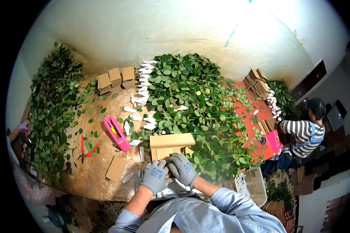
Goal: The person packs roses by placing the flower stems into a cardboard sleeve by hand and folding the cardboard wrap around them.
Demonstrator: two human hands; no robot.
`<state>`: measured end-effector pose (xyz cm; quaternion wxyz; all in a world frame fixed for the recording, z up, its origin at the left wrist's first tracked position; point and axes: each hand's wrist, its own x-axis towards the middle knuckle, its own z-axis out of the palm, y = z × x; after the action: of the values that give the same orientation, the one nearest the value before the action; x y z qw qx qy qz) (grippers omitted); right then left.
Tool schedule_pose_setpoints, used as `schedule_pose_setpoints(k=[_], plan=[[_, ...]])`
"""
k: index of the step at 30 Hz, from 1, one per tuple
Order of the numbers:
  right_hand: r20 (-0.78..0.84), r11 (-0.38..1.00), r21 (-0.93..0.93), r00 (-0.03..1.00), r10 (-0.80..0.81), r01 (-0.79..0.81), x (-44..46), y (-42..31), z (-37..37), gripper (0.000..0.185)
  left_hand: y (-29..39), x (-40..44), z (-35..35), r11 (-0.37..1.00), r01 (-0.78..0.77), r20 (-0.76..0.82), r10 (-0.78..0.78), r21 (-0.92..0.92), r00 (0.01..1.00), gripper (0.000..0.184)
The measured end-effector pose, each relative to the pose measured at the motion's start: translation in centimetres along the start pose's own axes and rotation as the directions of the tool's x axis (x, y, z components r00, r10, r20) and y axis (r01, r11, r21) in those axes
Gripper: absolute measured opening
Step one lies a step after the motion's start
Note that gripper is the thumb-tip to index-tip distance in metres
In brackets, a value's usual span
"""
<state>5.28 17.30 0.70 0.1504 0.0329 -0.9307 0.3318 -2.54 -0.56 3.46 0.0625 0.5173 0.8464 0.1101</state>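
Note:
Both my hands wear grey gloves with blue print and meet at the near edge of a folded piece of cardboard (171,139). My left hand (154,177) has its fingers curled at the cardboard's near left edge. Beside it, my right hand (182,169) bends its fingers over the near right edge. Whatever lies between the fingertips is mostly hidden by the gloves. Leafy green stems (217,151) lie right of the cardboard. A pink tape dispenser (117,133) stands to the left, with a flat cardboard piece (116,169) nearer me.
Red-handled pruning shears (88,150) lie on the wooden table (99,186). Small cardboard pieces (115,77) are stacked behind. White-wrapped bundle ends (144,83) line the leaf pile. More stems (52,105) fill the left. A co-worker (305,132) in stripes stands right, by a red tabletop (254,120).

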Motion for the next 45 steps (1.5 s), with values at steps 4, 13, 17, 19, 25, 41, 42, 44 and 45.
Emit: schedule_pose_setpoints(k=[4, 13, 17, 19, 25, 41, 42, 44, 45], plan=[[-0.021, 0.998, -0.062, 0.999, -0.033, 0.032, -0.2, 0.8, 0.9, 0.023, -0.1, 0.3, -0.3, 0.999, -0.036, 0.017, 0.036, 0.014, 0.999, 0.044], [-0.077, 1.0, 0.021, 0.997, 0.01, -0.009, 0.0, 0.4, 0.3, 0.023, -0.1, 1.2, 1.0, 0.998, -0.066, -0.138, 0.068, 0.013, 0.988, 0.029], [-0.1, 0.997, 0.055, 0.994, -0.041, 0.046, -0.1, 0.6, 0.1, 0.022, 1.1, 1.4, 2.6, 0.999, 0.027, -0.177, -0.021, 0.031, 0.984, 0.03], [-0.078, 0.992, 0.121, 0.997, -0.022, 0.031, 0.1, 0.4, -0.2, 0.021, 1.5, 1.4, 3.4, 0.996, 0.074, -0.169, -0.065, 0.045, 0.984, 0.039], [0.066, 0.959, 0.264, 0.991, -0.119, 0.097, 2.7, 1.6, -2.7, 0.027, 1.5, 1.3, 3.7, 0.998, 0.059, -0.251, -0.053, 0.018, 0.966, 0.029], [0.034, 0.905, -0.373, 0.971, 0.236, -0.207, 38.1, 31.4, -4.1, 0.03, 1.6, 0.5, 5.5, 0.987, 0.161, -0.217, -0.154, 0.011, 0.964, 0.029], [0.091, 0.877, -0.399, 0.94, 0.33, -0.269, 39.5, 31.8, -4.8, 0.031, 1.4, 0.7, 5.4, 0.989, 0.14, -0.204, -0.129, 0.042, 0.97, 0.03], [0.12, 0.842, -0.405, 0.892, 0.436, -0.357, 41.2, 32.9, -4.8, 0.034, 1.4, 0.2, 5.5, 0.99, 0.116, -0.192, -0.1, 0.075, 0.976, 0.032], [0.119, 0.843, -0.4, 0.891, 0.438, -0.361, 41.8, 33.9, -4.3, 0.034, 1.4, 0.1, 5.6, 0.99, 0.135, -0.176, -0.126, 0.04, 0.976, 0.031]])
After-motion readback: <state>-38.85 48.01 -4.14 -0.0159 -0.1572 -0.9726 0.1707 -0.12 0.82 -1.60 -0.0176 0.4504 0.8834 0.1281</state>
